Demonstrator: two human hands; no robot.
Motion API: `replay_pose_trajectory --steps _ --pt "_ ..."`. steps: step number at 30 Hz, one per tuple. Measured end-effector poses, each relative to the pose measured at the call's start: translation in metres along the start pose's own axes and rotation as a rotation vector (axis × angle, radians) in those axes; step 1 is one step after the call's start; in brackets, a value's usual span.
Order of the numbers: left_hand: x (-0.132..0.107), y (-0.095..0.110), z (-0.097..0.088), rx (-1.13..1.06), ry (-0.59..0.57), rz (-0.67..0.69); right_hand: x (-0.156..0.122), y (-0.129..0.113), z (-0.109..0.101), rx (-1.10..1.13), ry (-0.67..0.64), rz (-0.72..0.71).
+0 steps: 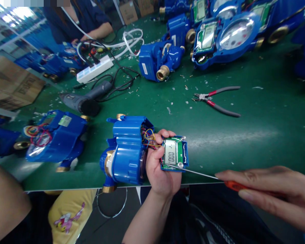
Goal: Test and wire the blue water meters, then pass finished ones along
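My left hand (160, 166) is closed around a small blue display module (174, 154) with a green circuit board and an LCD reading zeros. Coloured wires (148, 136) run from it into a blue water meter body (127, 149) standing at the table's near edge. My right hand (271, 191) grips an orange-handled screwdriver (235, 185). Its thin shaft (197, 173) reaches left, with the tip at a screw on the module's lower edge.
Red-handled pliers (216, 100) lie on the green table (256, 135). A grey power tool (87, 100), a white power strip (94, 69) and cables sit behind. Several blue meters (54, 135) lie around. Another person (83, 20) works at the far left; an arm (2, 200) is at my left.
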State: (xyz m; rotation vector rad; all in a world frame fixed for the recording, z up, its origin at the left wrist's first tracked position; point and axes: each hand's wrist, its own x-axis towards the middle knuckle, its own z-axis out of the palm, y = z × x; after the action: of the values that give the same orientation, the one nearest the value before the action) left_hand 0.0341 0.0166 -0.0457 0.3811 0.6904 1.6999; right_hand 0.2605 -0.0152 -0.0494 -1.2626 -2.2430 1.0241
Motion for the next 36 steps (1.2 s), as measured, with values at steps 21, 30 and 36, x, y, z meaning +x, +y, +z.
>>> replay_pose_trajectory --steps 21,30,36 --pt "0.001 0.001 0.0 0.019 -0.016 -0.014 0.019 0.01 -0.014 -0.015 -0.044 -0.107" --pt "0.001 -0.002 0.0 -0.033 -0.008 0.026 -0.017 0.003 0.015 -0.045 -0.013 0.037" --pt "0.001 0.0 -0.001 -0.047 -0.045 0.028 -0.005 0.001 0.011 -0.067 0.0 -0.035"
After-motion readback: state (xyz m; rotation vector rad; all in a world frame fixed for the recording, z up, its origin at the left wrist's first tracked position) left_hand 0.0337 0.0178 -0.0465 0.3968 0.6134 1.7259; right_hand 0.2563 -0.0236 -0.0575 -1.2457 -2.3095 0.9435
